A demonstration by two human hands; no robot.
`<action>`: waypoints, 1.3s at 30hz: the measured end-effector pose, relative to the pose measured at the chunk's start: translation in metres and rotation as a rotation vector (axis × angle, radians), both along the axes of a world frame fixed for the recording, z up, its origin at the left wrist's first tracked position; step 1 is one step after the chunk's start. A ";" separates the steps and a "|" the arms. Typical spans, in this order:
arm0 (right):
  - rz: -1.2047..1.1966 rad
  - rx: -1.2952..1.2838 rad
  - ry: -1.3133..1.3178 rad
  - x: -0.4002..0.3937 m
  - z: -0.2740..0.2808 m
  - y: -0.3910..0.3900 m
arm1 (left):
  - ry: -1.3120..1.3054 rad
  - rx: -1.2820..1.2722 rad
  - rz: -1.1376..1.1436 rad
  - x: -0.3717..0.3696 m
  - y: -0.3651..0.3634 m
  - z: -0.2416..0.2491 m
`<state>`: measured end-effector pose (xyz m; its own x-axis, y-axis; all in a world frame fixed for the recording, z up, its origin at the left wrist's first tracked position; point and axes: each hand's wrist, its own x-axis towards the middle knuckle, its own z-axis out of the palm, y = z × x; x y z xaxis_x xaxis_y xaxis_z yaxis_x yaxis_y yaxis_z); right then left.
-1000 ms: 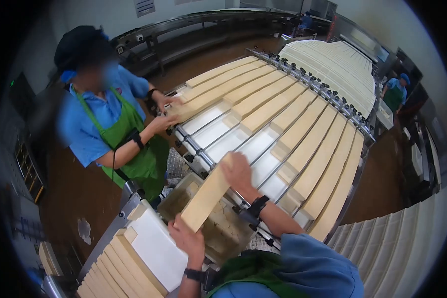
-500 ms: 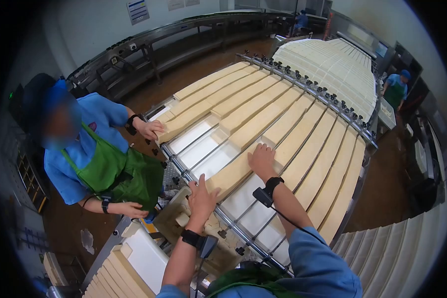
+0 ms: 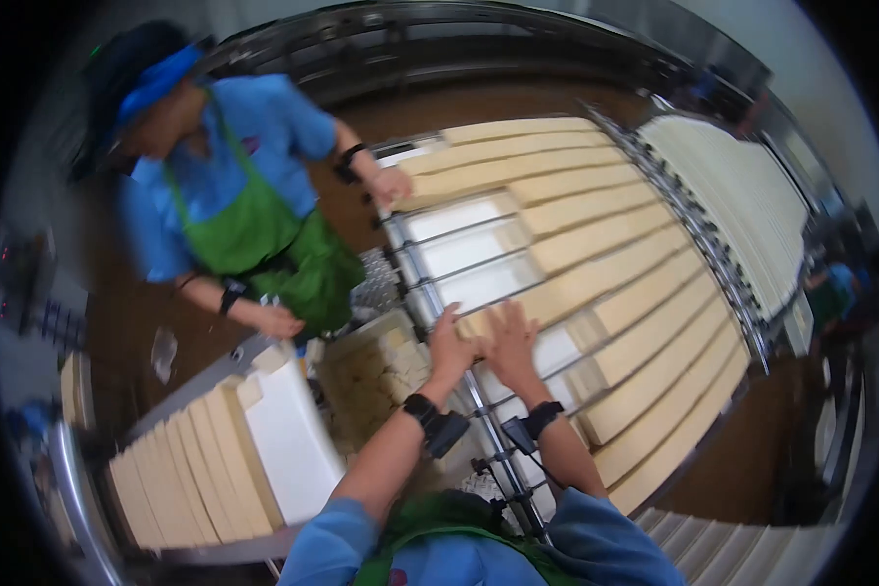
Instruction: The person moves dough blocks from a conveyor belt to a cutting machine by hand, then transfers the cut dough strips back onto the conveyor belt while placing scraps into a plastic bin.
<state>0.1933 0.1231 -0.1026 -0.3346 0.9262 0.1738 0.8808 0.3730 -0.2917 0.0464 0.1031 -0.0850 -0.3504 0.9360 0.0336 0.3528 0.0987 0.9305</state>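
Observation:
Long pale cream slabs (image 3: pixel 596 230) lie side by side on a white surface, parted by thin metal rods. My left hand (image 3: pixel 451 350) is at the near end of one slab, beside the metal rail (image 3: pixel 418 264), its fingers apart. Close to it on the right, my right hand (image 3: pixel 508 340) lies on the same slab with fingers spread. Neither hand is wrapped round anything. Bare white surface (image 3: pixel 464 239) shows between the slabs beyond my hands and again to their right.
A co-worker in a green apron (image 3: pixel 244 220) stands at the left, one hand by a slab end. A bin (image 3: pixel 415 327) with pale scraps is below the rail. More slabs (image 3: pixel 190 469) lie at lower left beside a white board (image 3: pixel 288 430). Another person (image 3: pixel 835 293) is far right.
The view has swung round. My hands have come closer together at the rail end of the slab. My right hand has moved back from farther along it. The co-worker's head has turned.

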 end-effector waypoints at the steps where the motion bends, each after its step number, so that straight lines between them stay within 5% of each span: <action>1: -0.007 0.009 -0.056 0.000 0.005 -0.001 | -0.017 0.016 0.032 -0.003 -0.005 0.002; 5: -0.014 0.097 -0.199 0.002 -0.009 0.007 | -0.095 0.114 0.183 -0.044 -0.070 0.043; 7: -0.009 0.126 -0.198 0.003 -0.025 0.013 | 0.150 0.277 0.121 -0.080 -0.126 0.045; 10: -0.040 0.249 -0.183 -0.038 0.005 0.001 | 0.223 0.144 0.217 -0.149 -0.223 0.030; 12: 0.236 0.309 0.162 -0.089 0.033 -0.021 | 0.318 0.084 0.428 -0.184 -0.295 0.008; 16: 0.748 0.010 0.311 -0.244 0.061 -0.085 | 0.667 -0.328 0.954 -0.213 -0.415 -0.008; 18: 0.945 -0.088 0.375 -0.319 0.050 -0.121 | 0.603 -0.439 1.011 -0.205 -0.443 -0.002; 20: 1.088 -0.194 0.381 -0.383 0.036 -0.148 | 0.535 -0.551 1.059 -0.205 -0.461 -0.010; 22: 1.121 -0.207 0.322 -0.438 0.007 -0.159 | 0.276 -0.406 1.028 -0.205 -0.466 -0.025; 26: 1.055 -0.062 0.096 -0.499 -0.012 -0.174 | 0.239 -0.357 1.003 -0.215 -0.459 -0.020; 33: 0.884 0.099 -0.194 -0.520 -0.007 -0.194 | 0.150 -0.433 0.990 -0.215 -0.452 -0.014; 39: 0.819 0.049 -0.153 -0.497 -0.002 -0.175 | 0.165 -0.450 0.985 -0.216 -0.438 -0.011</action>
